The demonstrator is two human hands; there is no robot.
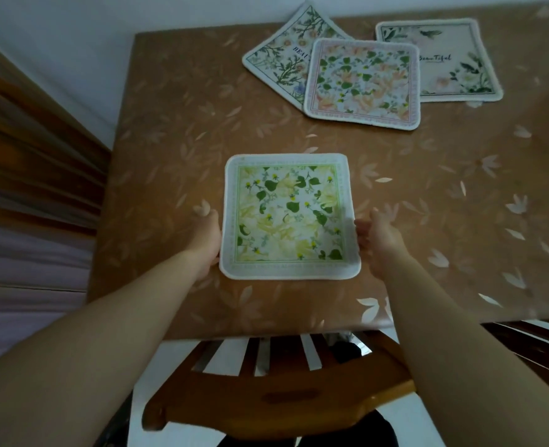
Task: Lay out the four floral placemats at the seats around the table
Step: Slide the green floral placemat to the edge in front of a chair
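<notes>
1. While the green placemat lies flat on the tabletop near six o'clock, I see my left hand and right hand touching its side edges, fingers loosely straight, gripping nothing.
2. Three more placemats overlap toward one o'clock.

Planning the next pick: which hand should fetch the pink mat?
Right, probably. The pink mat lies far and right of centre, nearer the right hand. The left hand would have to cross over the green mat.

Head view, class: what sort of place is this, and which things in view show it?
Probably a home dining area. A table under a brown leaf-patterned cover carries floral placemats, one green and yellow placemat lying before a wooden slatted chair, and wooden furniture stands by the wall.
</notes>
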